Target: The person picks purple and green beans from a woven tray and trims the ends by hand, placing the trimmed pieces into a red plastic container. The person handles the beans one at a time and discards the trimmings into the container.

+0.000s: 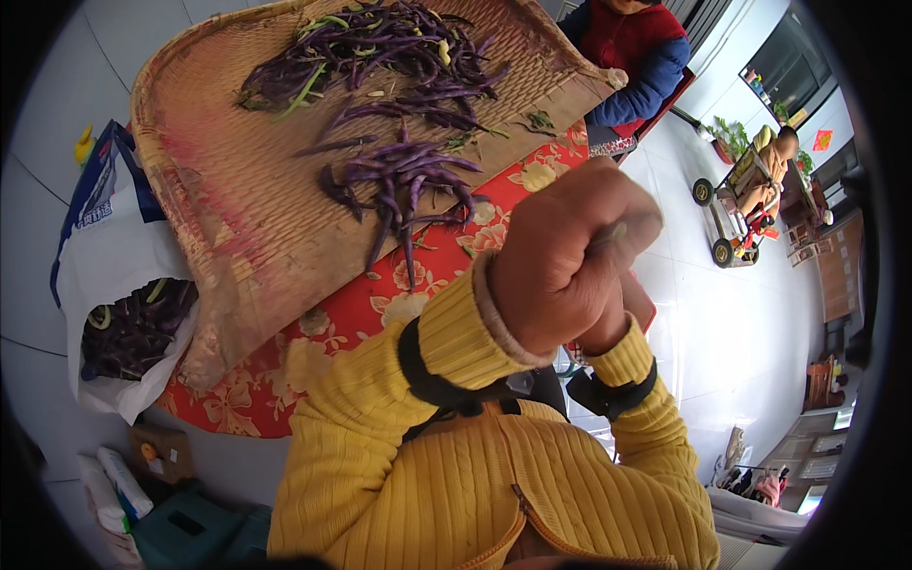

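My left hand is raised in front of my chest, past the table's right edge, with its fingers curled around a small, blurred pale-green piece. Behind it, my right hand is mostly hidden; only part near the wrist shows, so its fingers and anything in them cannot be made out. A small heap of purple bean pods lies near the front edge of the woven winnowing basket. Farther back in the basket is a larger pile of purple pods, mixed with a few green ones.
The basket rests on a red floral tablecloth. At left stands a white-and-blue bag with dark purple pods inside. Another person sits beyond the basket. A child's ride-on cart with someone on it stands at far right.
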{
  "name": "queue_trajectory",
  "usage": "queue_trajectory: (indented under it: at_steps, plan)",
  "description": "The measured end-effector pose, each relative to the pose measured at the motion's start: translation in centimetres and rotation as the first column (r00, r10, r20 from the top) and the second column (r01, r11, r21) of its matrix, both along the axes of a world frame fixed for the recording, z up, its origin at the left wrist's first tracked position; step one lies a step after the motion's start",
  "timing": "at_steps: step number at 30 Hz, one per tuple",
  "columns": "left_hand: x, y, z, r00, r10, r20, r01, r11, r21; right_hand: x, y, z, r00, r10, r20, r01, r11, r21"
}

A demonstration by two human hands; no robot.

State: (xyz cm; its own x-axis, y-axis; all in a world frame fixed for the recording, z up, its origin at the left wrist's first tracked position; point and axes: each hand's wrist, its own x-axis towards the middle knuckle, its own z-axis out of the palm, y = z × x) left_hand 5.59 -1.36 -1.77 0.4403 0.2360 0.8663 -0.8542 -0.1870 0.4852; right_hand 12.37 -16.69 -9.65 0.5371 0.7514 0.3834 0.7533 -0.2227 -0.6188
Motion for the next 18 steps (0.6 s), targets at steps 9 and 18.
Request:
queue_trajectory:
  at_steps: [9, 18]
  plan:
    - [-3.4, 11.4, 2.2, 0.969, 0.067, 0.237, 0.096, 0.785, -0.612, 4.2, 2.4, 1.6, 1.0, 0.009, 0.0, -0.009, 0.98, -0.196]
    - [-5.8, 13.7, 2.1, 0.955, -0.144, 0.259, 0.265, 0.805, -0.531, 10.4, 14.5, -3.4, 0.974, -0.022, 0.226, 0.097, 0.941, -0.324]
